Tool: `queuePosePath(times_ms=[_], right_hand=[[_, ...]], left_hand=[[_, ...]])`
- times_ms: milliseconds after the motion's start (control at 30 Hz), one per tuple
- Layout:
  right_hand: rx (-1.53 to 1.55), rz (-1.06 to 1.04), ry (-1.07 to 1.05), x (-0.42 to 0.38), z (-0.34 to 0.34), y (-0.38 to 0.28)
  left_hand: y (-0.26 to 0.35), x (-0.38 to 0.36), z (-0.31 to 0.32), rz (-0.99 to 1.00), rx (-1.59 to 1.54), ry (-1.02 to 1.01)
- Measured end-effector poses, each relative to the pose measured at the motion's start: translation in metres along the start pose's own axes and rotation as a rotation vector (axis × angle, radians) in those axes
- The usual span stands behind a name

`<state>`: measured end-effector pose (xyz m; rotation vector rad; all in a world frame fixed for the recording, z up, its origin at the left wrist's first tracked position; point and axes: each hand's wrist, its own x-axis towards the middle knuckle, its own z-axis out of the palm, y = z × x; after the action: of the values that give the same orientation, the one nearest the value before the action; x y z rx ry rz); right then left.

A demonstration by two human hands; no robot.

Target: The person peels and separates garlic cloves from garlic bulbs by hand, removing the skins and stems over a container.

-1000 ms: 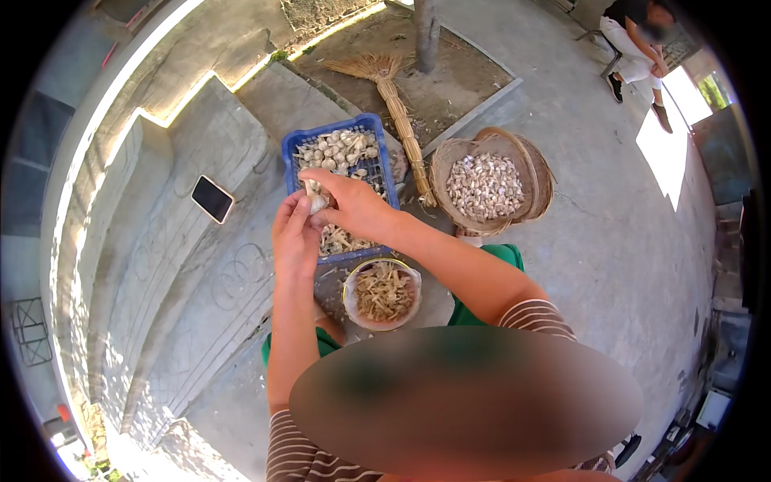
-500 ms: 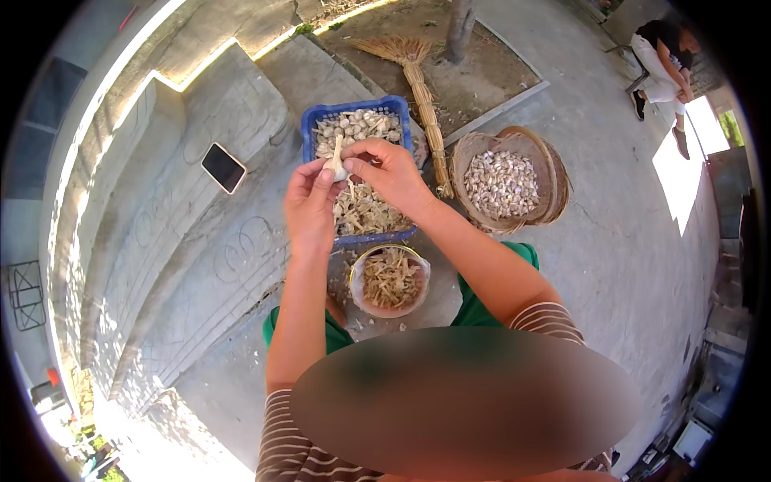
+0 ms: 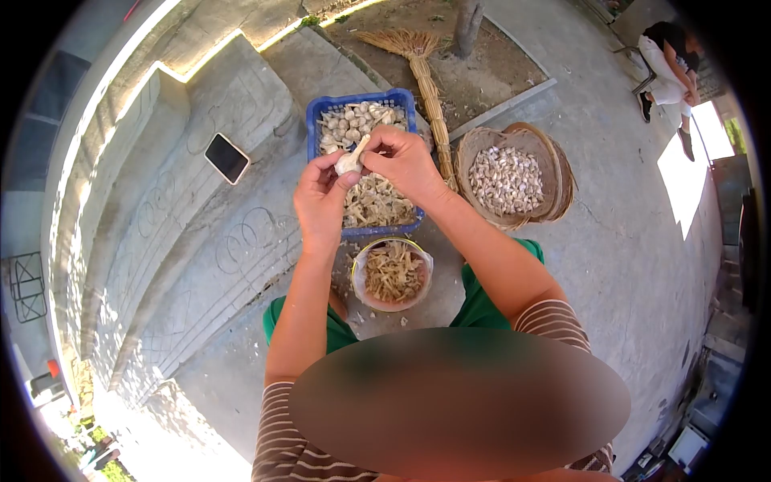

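Observation:
A whitish garlic bulb [image 3: 348, 164] with its stem tilted up to the right is between my two hands, over the blue crate [image 3: 312, 136]. My left hand [image 3: 321, 193] grips the bulb from the left with thumb and fingers. From the right, my right hand [image 3: 405, 165] pinches it near the base of the stem. Whole garlic bulbs [image 3: 361, 116] fill the far part of the crate, and dry stems and husks [image 3: 377, 202] lie in the near part. Just below stands a yellow-rimmed bucket [image 3: 429, 281] with dry stem pieces [image 3: 392, 275].
Right of the crate, a woven basket [image 3: 560, 161] holds separated cloves [image 3: 506, 181]. A straw broom [image 3: 428, 92] lies between them. A phone [image 3: 227, 158] rests on the concrete ledge at left. Another person [image 3: 666, 64] sits at the upper right.
The bulb's stem has tipped from nearly upright toward the right. Both hands have shifted slightly right along with the bulb, still holding it.

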<state>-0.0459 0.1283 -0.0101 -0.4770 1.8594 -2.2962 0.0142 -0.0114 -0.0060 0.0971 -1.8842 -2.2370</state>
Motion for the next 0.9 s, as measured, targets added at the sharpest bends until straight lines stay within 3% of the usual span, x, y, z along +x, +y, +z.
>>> queuePosePath(times_ms=[133,200,633,700,833,900], right_hand=[[-0.002,0.050,-0.025,-0.002,0.000,-0.016],[-0.034,0.015,-0.055,-0.002,0.000,-0.021],[-0.083,0.034,-0.123,-0.007,-0.002,-0.014],[0.097,0.179,-0.148,-0.008,-0.002,-0.017],[0.147,0.196,-0.164,-0.009,-0.001,-0.013],[-0.021,0.146,-0.107,-0.013,0.003,-0.014]], left_hand=[[0.005,0.000,-0.004,-0.104,-0.059,-0.025],[0.005,0.001,-0.006,-0.183,-0.248,-0.059],[0.005,-0.001,-0.018,-0.367,-0.326,-0.211],[0.008,-0.002,-0.018,-0.383,-0.379,-0.210],[0.011,-0.003,-0.021,-0.386,-0.381,-0.193],[0.010,-0.003,-0.023,-0.399,-0.345,-0.214]])
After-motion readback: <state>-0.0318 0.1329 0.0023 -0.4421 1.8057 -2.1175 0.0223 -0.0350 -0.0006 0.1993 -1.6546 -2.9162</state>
